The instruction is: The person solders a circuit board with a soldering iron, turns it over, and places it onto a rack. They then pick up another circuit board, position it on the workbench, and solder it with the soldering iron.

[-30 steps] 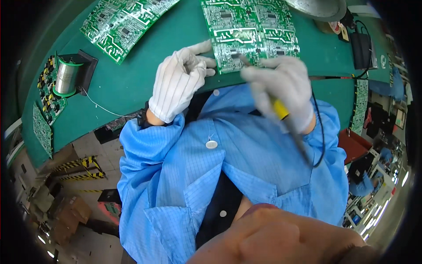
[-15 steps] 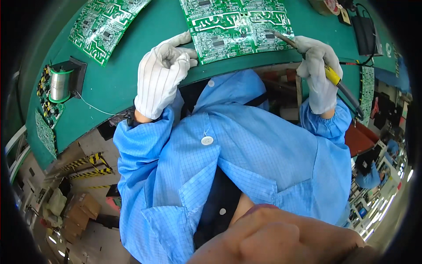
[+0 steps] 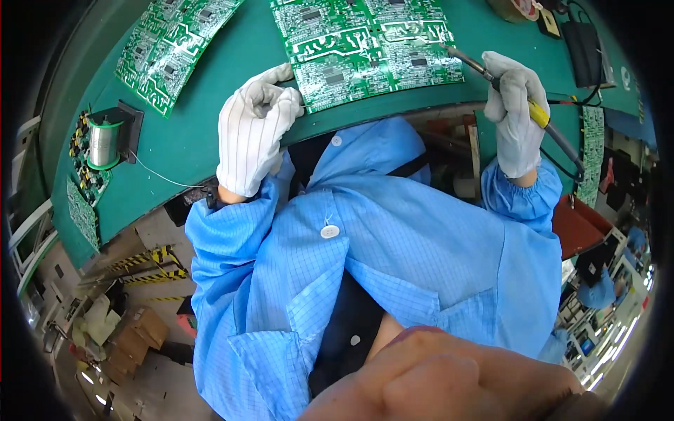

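We view both gloved hands over a green bench (image 3: 184, 144). The right hand (image 3: 516, 123) is closed around a soldering iron (image 3: 538, 113), which we identify by its yellow band; the fingers wrap the grip, and the shaft slants away from the hand, up and to its left. We see the tip (image 3: 445, 48) at the right part of a green circuit-board panel (image 3: 368, 63), though we cannot tell whether it touches. This panel lies flat, ahead of and between the two hands.

The left hand (image 3: 253, 137) is curled, with thumb and forefinger drawn together in a loose ring beside the panel's near left corner; we cannot tell whether they grasp anything or touch the board edge.

Left of this hand we find a solder spool (image 3: 104, 146) on a dark stand (image 3: 131, 130), from which a thin wire (image 3: 168, 178) runs toward the wrist. Ahead and to the left of the same hand lies a second board panel (image 3: 172, 59). Beyond the spool, farther left, we note boards crowded with yellow and black parts (image 3: 83, 158). To the right of the right hand stands a row of narrow green boards (image 3: 593, 144); below them lies a red tray (image 3: 579, 228).
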Tool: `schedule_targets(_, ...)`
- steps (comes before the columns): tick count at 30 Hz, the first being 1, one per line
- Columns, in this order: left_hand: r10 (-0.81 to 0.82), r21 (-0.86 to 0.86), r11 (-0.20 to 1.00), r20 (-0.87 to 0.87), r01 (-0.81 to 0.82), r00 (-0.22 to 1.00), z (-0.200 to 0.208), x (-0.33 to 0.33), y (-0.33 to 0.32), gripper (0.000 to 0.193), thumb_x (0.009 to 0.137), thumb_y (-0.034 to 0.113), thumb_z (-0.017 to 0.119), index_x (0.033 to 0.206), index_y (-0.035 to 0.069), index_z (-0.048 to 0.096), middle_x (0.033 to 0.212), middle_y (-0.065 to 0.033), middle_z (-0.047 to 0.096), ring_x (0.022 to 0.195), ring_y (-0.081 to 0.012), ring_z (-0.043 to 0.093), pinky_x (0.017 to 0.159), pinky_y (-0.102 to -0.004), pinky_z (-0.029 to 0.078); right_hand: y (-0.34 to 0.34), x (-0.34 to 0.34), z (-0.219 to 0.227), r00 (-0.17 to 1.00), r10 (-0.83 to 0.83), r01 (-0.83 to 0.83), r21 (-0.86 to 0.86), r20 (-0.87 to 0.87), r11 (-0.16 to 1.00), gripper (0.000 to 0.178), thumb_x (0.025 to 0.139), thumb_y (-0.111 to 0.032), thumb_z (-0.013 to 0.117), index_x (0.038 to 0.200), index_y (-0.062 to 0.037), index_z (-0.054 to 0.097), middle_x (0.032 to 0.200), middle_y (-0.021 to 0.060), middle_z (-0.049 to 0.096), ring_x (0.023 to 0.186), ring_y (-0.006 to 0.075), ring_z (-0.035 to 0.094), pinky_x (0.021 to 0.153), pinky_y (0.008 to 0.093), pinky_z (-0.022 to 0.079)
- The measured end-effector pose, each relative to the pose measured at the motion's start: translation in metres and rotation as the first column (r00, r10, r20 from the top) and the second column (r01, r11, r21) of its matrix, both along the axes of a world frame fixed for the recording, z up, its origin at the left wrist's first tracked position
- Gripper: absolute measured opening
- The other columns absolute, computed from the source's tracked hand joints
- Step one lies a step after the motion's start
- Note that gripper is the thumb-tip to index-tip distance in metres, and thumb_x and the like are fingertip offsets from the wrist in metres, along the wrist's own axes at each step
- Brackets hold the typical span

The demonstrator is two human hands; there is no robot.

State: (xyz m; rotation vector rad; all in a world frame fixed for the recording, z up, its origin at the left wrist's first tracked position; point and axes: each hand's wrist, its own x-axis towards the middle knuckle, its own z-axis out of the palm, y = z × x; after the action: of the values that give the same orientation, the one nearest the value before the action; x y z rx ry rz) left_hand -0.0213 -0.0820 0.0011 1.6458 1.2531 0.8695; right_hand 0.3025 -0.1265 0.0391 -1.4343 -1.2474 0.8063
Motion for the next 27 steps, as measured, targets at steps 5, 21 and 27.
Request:
schedule_targets(5,0.081,-0.1,0.992,0.026,-0.078,0.996,0.002,0.004,-0.003,0.039,0.09,0.024,0.065,0.117,-0.005,0.067,0.073,-0.0064,0.07,0.072,-0.012,0.065,0.073,-0.0276,0.051,0.003,0.009,-0.001,0.999,0.011,-0.013,0.03,0.048,0.999,0.033,0.105,-0.027,0.051,0.118,-0.0011,0.068,0.096,0.0037,0.069,0.06,0.0002,0.037,0.053,0.0169,0.031)
schedule_targets(21,0.045,-0.143,0.989,0.007,-0.044,0.999,0.001,-0.003,-0.002,0.031,0.088,0.028,0.067,0.085,-0.002,0.069,0.095,-0.0137,0.073,0.087,-0.0228,0.068,0.083,-0.0351,0.05,0.026,0.028,-0.03,0.994,0.111,-0.109,0.113,-0.009,0.988,0.06,0.106,-0.046,0.044,0.14,0.0031,0.05,0.099,0.0122,0.07,0.09,0.0151,0.065,0.091,0.0278,0.051)
schedule_targets(27,0.042,-0.115,0.992,0.002,-0.042,0.999,0.002,0.0,-0.003,0.035,0.088,0.031,0.065,0.081,-0.003,0.067,0.098,-0.0153,0.073,0.088,-0.0215,0.067,0.085,-0.034,0.05,0.026,0.013,-0.028,0.991,-0.05,0.061,0.09,-0.121,0.994,0.05,0.107,-0.04,0.042,0.129,0.0034,0.056,0.089,0.0083,0.066,0.077,0.0143,0.063,0.072,0.0273,0.05)
